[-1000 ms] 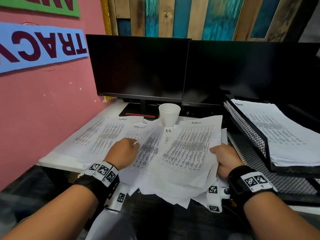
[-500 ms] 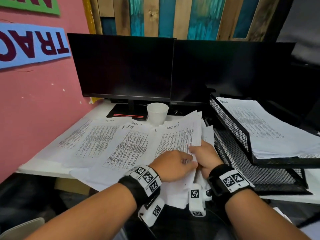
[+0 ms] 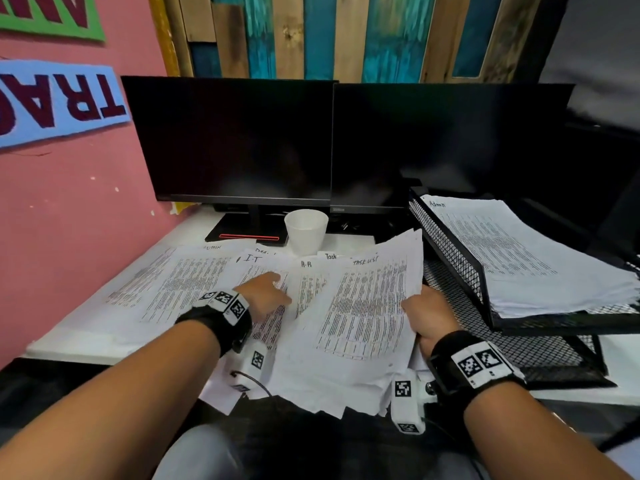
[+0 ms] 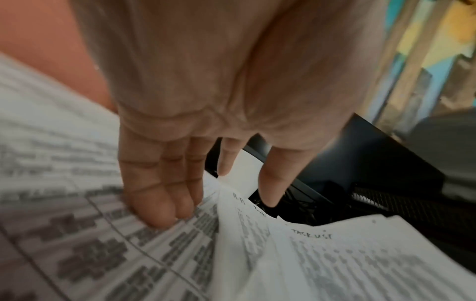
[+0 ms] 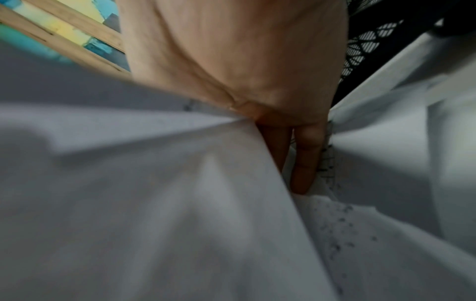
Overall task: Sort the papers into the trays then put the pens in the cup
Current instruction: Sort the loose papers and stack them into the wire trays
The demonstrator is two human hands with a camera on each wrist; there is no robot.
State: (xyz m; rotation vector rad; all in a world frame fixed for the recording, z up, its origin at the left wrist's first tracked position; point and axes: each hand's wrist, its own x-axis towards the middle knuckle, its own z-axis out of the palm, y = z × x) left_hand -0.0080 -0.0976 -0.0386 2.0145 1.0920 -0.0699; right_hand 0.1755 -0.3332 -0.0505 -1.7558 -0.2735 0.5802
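Note:
Printed papers lie spread over the white desk (image 3: 69,341). My left hand (image 3: 268,294) rests with straight fingers (image 4: 165,193) on the sheet marked "I.T" (image 3: 214,282). My right hand (image 3: 420,311) grips the right edge of a stack topped by a "Task list" sheet (image 3: 367,306), with its fingers (image 5: 305,163) tucked under the paper. An "H-R" sheet (image 3: 308,282) shows between the two. A white cup (image 3: 306,230) stands empty behind the papers. The upper mesh tray (image 3: 446,244) holds an "Admin" pile (image 3: 519,258). The lower tray (image 3: 519,344) shows bare mesh. No pens are visible.
Two dark monitors (image 3: 235,143) stand along the back of the desk, one on a black base (image 3: 242,233) left of the cup. A pink wall (image 3: 69,220) closes the left side. Paper corners hang over the desk's front edge above my lap.
My left hand has moved left, away from my right hand, onto the "I.T" sheet. My right hand has moved right, still holding the stack with the "Task list" sheet.

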